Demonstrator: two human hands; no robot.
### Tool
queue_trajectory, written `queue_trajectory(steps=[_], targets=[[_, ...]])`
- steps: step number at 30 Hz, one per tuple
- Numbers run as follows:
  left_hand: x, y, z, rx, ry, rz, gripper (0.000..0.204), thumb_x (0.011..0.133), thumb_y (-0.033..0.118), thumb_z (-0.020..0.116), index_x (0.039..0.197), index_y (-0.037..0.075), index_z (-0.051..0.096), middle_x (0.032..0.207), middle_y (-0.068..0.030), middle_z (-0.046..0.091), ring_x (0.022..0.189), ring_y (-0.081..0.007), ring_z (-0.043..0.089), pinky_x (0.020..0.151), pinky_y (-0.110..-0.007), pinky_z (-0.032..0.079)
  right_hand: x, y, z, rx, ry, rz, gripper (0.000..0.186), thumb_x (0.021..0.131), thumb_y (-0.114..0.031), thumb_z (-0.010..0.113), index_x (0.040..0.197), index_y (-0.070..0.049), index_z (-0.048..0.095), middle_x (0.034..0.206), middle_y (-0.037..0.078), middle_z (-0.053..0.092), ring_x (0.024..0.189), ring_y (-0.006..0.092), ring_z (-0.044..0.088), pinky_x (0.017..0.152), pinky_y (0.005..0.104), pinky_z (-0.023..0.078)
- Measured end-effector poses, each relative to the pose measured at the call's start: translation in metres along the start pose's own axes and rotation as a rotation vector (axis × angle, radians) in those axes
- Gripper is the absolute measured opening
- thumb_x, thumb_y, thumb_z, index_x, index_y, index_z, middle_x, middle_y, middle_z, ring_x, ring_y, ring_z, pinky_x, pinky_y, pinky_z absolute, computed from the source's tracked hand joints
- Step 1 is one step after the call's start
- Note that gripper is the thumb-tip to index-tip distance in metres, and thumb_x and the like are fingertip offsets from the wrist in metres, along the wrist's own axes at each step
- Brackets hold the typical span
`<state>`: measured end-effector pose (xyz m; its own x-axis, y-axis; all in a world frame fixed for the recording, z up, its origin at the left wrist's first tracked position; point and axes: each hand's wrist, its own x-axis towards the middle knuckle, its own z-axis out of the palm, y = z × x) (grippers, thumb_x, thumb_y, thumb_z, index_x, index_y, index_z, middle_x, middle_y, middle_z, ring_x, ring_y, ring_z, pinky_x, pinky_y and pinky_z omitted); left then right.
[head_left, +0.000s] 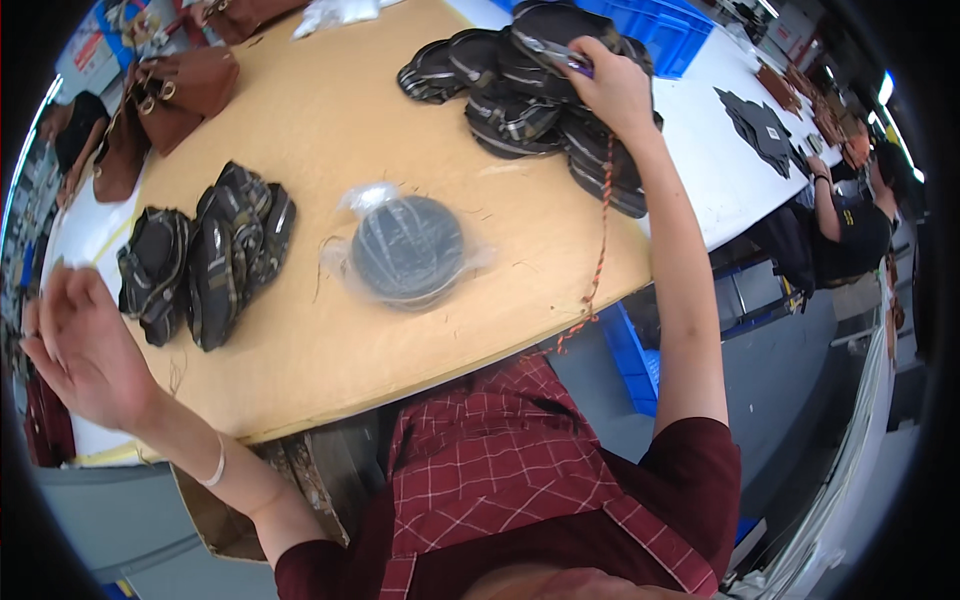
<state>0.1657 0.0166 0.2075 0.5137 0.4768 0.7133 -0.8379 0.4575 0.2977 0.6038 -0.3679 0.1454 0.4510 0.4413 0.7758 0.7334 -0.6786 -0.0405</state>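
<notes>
My right hand (618, 88) is at the far right of the tan work surface, closed round a small pair of snips (572, 60) with a purple handle and metal blades. An orange-and-black twisted cord (605, 200) hangs from near that hand down past the table edge. Beneath the snips lies a heap of dark camouflage-patterned fabric pieces (515, 120). At the left, my left hand (90, 350) is raised with its fingers apart and nothing in it. Nearest to it are more camouflage pieces (228, 265). Between the two groups sits a round, dark roll (408, 245) wrapped in clear plastic.
Brown leather bags (190, 90) stand at the far left. A blue crate (665, 35) is behind the heap, and a blue bin (630, 350) sits below the table edge. Dark flat pieces (757, 130) lie on the white table. Other people (855, 220) work at right and far left.
</notes>
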Motion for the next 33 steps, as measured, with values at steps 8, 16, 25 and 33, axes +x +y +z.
queue_trajectory(steps=[8,16,25,33], targets=[[-0.126,-0.2,0.116,0.5,-0.398,-0.737,0.043,0.103,0.009,0.055,0.142,-0.001,0.042,0.112,-0.0126,0.072,0.11,-0.0268,0.066,0.103,-0.044,0.049,0.026,-0.115,0.037,0.259,-0.015,-0.235,0.029,0.081,-0.031,0.074,0.107,-0.018,0.072,0.08,0.011,0.074,0.072,0.0334,0.073,0.062,0.0463,0.056],[-0.203,-0.277,0.177,0.301,-0.686,-0.888,0.061,0.093,0.007,0.074,0.146,0.001,0.044,0.14,-0.017,0.06,0.13,-0.0287,0.058,0.108,-0.039,0.047,-0.034,-0.135,0.091,0.4,-0.078,-0.322,0.024,0.082,-0.028,0.073,0.093,-0.009,0.064,0.066,0.009,0.067,0.064,0.0328,0.07,0.052,0.0461,0.049],[-0.203,-0.28,0.186,0.171,-1.01,-0.64,0.054,0.097,0.014,0.069,0.142,-0.003,0.044,0.134,-0.0231,0.059,0.12,-0.0346,0.061,0.099,-0.041,0.051,-0.036,-0.146,0.079,0.417,-0.026,-0.406,0.03,0.085,-0.033,0.075,0.085,-0.005,0.063,0.073,0.011,0.068,0.07,0.0314,0.072,0.057,0.0435,0.054],[-0.216,-0.271,0.189,0.016,-0.886,-0.694,0.045,0.101,0.01,0.056,0.144,0.001,0.049,0.154,-0.0275,0.039,0.141,-0.0433,0.042,0.115,-0.052,0.037,-0.037,-0.151,0.077,0.373,0.001,-0.451,0.028,0.084,-0.029,0.074,0.083,-0.005,0.061,0.069,0.01,0.067,0.066,0.0308,0.072,0.054,0.0422,0.054]])
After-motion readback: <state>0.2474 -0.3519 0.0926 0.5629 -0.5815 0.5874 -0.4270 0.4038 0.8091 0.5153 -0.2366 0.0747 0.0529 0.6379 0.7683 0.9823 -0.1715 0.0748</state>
